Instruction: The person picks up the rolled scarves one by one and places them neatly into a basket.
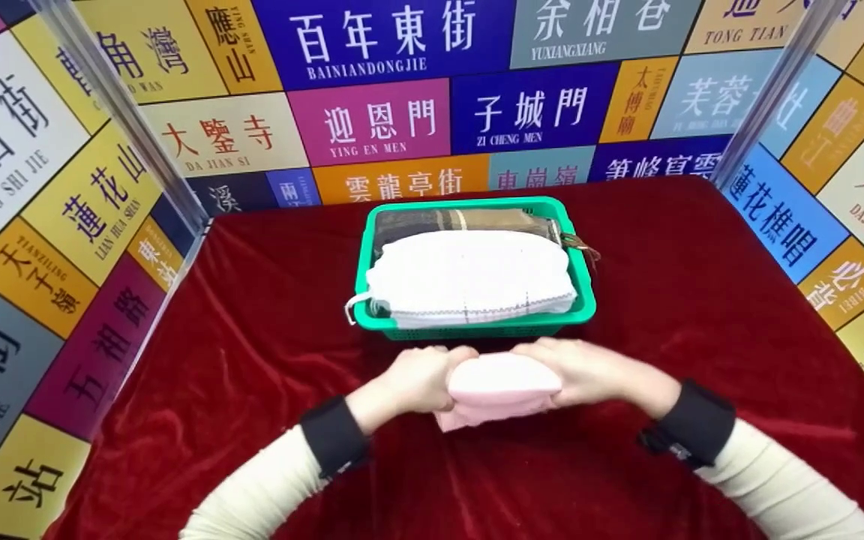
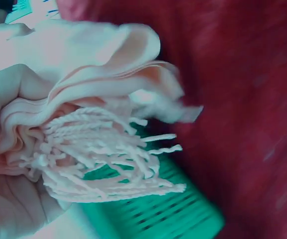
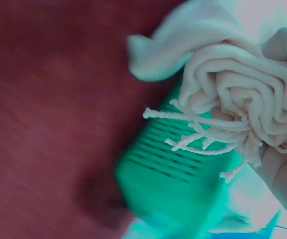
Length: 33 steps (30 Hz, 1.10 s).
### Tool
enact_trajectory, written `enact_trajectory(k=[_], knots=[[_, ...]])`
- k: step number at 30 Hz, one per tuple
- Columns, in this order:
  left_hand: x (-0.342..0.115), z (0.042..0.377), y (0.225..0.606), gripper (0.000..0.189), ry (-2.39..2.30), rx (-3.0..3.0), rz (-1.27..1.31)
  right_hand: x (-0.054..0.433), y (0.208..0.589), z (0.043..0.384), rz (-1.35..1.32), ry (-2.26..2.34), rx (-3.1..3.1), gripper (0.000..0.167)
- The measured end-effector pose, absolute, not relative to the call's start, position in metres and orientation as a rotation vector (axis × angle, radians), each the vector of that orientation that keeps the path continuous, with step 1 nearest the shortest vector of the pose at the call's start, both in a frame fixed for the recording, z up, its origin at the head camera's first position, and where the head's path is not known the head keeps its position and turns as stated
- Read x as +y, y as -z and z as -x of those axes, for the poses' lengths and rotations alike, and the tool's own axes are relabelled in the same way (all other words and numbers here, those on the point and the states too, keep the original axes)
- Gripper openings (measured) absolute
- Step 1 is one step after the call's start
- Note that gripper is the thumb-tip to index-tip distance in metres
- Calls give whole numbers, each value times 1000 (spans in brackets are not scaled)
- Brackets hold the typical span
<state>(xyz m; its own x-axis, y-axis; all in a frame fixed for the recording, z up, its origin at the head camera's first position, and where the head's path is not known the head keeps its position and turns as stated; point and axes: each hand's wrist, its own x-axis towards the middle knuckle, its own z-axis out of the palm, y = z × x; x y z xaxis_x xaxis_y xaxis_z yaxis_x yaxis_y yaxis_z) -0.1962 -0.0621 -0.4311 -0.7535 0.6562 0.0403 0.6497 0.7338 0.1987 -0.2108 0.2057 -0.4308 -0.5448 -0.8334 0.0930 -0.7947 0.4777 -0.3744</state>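
Observation:
Both hands hold a folded pale pink scarf (image 1: pixel 503 386) up in front of the basket, one at each end. My left hand (image 1: pixel 417 377) grips its left end, thumb on one side and fingers on the other. At the opposite end my right hand (image 1: pixel 589 375) grips the layers the same way. Twisted fringe (image 2: pixel 108 154) spills from the folded layers in the left wrist view, and more fringe (image 3: pixel 208 134) hangs out in the right wrist view. Just beyond the hands stands a green plastic basket (image 1: pixel 588 296), holding a rolled white cloth (image 1: pixel 477 274) and a dark brown striped cloth (image 1: pixel 432 220) behind it.
A dark red velvet cloth (image 1: pixel 267 300) covers the table, with wrinkles at the left and right. Walls printed with coloured street-name panels (image 1: pixel 372 124) enclose the back and sides. Brown tassels (image 1: pixel 582 246) hang over the basket's right rim.

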Motion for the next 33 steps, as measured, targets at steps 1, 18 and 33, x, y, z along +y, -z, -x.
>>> enact_trajectory(k=[1,18,33], knots=[[-63,196,422,62,-308,2911,-1103,204,420,212,1463,576,2608,64],[-72,268,245,65,-26,3163,-820,174,269,303,1544,430,3029,47],[-73,340,314,53,-142,3434,-880,169,332,365,1564,563,3334,52]])
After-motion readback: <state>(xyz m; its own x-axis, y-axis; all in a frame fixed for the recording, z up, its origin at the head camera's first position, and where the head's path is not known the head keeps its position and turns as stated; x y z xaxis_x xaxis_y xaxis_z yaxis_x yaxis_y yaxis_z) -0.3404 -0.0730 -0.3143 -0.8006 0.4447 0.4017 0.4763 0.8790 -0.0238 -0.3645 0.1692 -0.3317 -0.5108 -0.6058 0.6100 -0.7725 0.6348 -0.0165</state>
